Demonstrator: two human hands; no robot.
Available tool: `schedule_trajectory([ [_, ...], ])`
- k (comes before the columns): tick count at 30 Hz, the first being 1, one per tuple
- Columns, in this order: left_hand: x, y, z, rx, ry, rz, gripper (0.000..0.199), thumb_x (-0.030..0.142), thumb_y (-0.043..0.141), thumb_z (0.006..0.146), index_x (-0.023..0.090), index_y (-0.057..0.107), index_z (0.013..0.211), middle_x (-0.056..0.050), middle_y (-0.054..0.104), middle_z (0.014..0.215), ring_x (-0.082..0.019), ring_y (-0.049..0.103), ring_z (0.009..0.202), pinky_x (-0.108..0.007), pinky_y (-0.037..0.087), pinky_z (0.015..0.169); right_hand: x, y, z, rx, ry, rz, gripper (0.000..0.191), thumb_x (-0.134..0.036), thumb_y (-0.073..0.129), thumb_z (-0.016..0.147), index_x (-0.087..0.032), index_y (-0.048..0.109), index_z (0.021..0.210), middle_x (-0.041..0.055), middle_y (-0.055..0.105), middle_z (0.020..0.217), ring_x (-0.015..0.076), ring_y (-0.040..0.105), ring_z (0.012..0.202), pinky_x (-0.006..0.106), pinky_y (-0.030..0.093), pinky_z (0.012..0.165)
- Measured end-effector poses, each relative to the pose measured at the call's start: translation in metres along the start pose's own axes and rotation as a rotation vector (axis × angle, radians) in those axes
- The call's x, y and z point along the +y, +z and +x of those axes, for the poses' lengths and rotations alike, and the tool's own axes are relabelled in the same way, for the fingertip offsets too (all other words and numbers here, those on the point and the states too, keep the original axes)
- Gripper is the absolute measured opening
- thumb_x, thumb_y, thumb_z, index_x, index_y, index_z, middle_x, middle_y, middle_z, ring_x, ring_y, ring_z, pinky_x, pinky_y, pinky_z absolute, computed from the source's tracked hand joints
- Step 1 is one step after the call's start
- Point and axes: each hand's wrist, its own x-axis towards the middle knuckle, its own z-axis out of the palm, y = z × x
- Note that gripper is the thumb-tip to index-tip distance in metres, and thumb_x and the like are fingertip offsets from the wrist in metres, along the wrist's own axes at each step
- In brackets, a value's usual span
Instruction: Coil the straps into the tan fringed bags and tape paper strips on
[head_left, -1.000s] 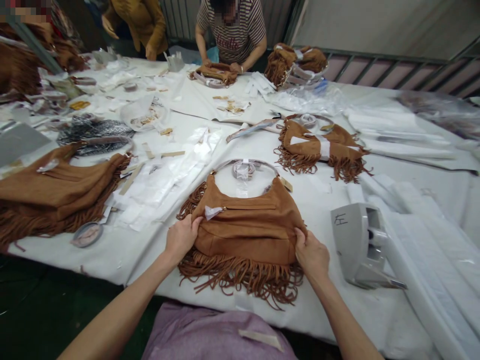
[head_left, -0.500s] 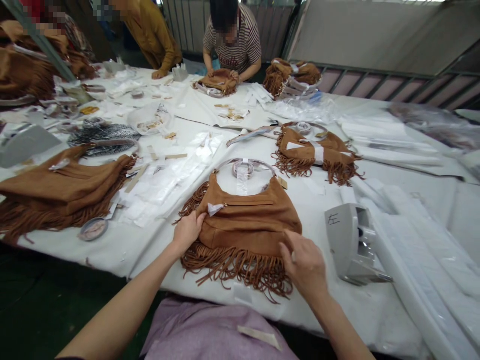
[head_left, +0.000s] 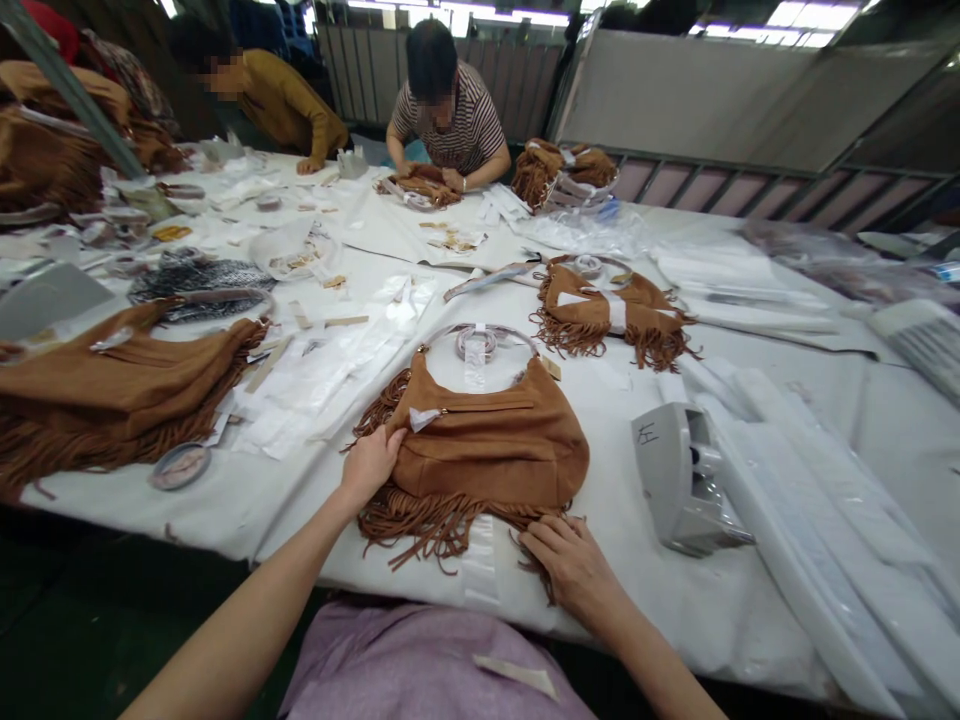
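A brown suede-like handbag (head_left: 487, 450) with fringe lies flat on the table before me. Its handle, wrapped in pale material, arches away at the top, with a coiled strap (head_left: 480, 345) and a strip of tape inside the arch. My left hand (head_left: 373, 462) grips the bag's left side, thumb on top. At the lower right, my right hand (head_left: 566, 560) closes over a bunch of fringe (head_left: 536, 565), its fingertips partly hidden. Below the bag's middle, a clear strip (head_left: 480, 560) shows on the table.
Another fringed bag (head_left: 127, 390) lies at left, and a folded one (head_left: 611, 310) beyond mine. A grey tape dispenser (head_left: 682, 475) stands at right beside long white foam pieces (head_left: 795, 500). Across the table a person in stripes (head_left: 454, 110) handles a bag; another in mustard (head_left: 289, 100) leans nearby.
My right hand has moved down from the bag's right side to the fringe and gathered it, baring the clear strip. My left hand keeps its hold. The camera view has tilted up slightly.
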Motion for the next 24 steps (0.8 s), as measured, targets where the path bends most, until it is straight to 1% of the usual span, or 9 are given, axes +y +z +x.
schedule_trajectory([
  [3,-0.003,0.000,0.002,-0.016,0.032,-0.043,0.047,0.053,0.031,0.093,0.017,0.061,0.092,-0.014,0.070,0.091,-0.028,0.067,0.089,-0.032,0.046,0.075,-0.002,-0.005,-0.012,0.106,-0.004,0.032,0.036,-0.006,0.045,0.076,-0.024,0.062,0.102,0.0021,0.067,0.107,0.0204,0.053,0.106,0.041,0.027,0.096],
  [5,-0.005,0.000,0.003,-0.019,0.047,-0.071,0.047,0.054,0.031,0.093,0.017,0.060,0.088,-0.013,0.070,0.090,-0.027,0.066,0.088,-0.032,0.046,0.074,-0.008,-0.009,-0.016,0.123,-0.019,0.035,0.035,-0.006,0.044,0.073,-0.024,0.063,0.096,0.0000,0.068,0.108,0.0234,0.050,0.114,0.048,0.017,0.105],
  [7,-0.006,-0.001,0.003,-0.009,0.050,-0.087,0.048,0.055,0.031,0.093,0.017,0.060,0.086,-0.013,0.070,0.089,-0.027,0.066,0.088,-0.032,0.045,0.073,-0.015,-0.012,-0.018,0.115,-0.020,0.037,0.032,-0.006,0.044,0.071,-0.024,0.062,0.090,-0.0013,0.069,0.105,0.0256,0.048,0.119,0.054,0.009,0.109],
  [9,-0.006,-0.001,0.003,0.001,0.045,-0.093,0.048,0.055,0.031,0.093,0.018,0.060,0.085,-0.013,0.070,0.089,-0.028,0.066,0.088,-0.032,0.044,0.074,-0.020,-0.012,-0.021,0.133,-0.005,0.040,0.029,-0.006,0.043,0.072,-0.024,0.061,0.087,-0.0017,0.069,0.103,0.0248,0.050,0.118,0.055,0.005,0.111],
  [15,-0.008,-0.007,0.006,-0.082,0.049,-0.152,0.047,0.056,0.036,0.090,0.016,0.061,0.085,-0.014,0.070,0.092,-0.027,0.065,0.091,-0.031,0.043,0.073,-0.013,-0.004,-0.034,0.229,-0.038,-0.063,0.029,-0.005,0.042,0.079,-0.021,0.061,0.094,0.0023,0.070,0.101,0.0186,0.059,0.107,0.049,0.010,0.114],
  [18,-0.008,-0.011,0.009,-0.119,0.068,-0.188,0.046,0.056,0.037,0.090,0.017,0.062,0.085,-0.012,0.069,0.090,-0.027,0.064,0.091,-0.030,0.043,0.073,-0.011,-0.003,-0.038,0.221,-0.045,-0.094,0.028,-0.006,0.047,0.078,-0.020,0.061,0.098,0.0031,0.070,0.099,0.0209,0.058,0.110,0.051,0.013,0.114],
  [21,-0.008,-0.015,0.009,-0.135,0.088,-0.198,0.045,0.056,0.036,0.090,0.018,0.059,0.083,-0.010,0.069,0.087,-0.026,0.064,0.089,-0.030,0.044,0.073,-0.016,-0.004,-0.040,0.198,-0.057,-0.114,0.029,-0.006,0.050,0.076,-0.020,0.061,0.099,0.0035,0.069,0.103,0.0257,0.054,0.117,0.057,0.012,0.112],
  [23,-0.008,-0.018,0.003,-0.116,0.073,-0.228,0.044,0.057,0.036,0.089,0.018,0.057,0.085,-0.008,0.067,0.084,-0.025,0.064,0.084,-0.031,0.044,0.071,-0.022,-0.006,-0.042,0.217,-0.055,-0.112,0.029,-0.005,0.050,0.075,-0.020,0.061,0.097,0.0036,0.069,0.104,0.0283,0.052,0.120,0.060,0.011,0.111],
  [24,-0.008,-0.020,-0.003,-0.078,0.049,-0.257,0.044,0.058,0.037,0.088,0.018,0.055,0.087,-0.007,0.066,0.081,-0.024,0.064,0.080,-0.031,0.044,0.069,-0.025,-0.007,-0.042,0.234,-0.049,-0.105,0.028,-0.004,0.049,0.075,-0.020,0.061,0.095,0.0035,0.069,0.104,0.0290,0.052,0.120,0.062,0.011,0.110],
])
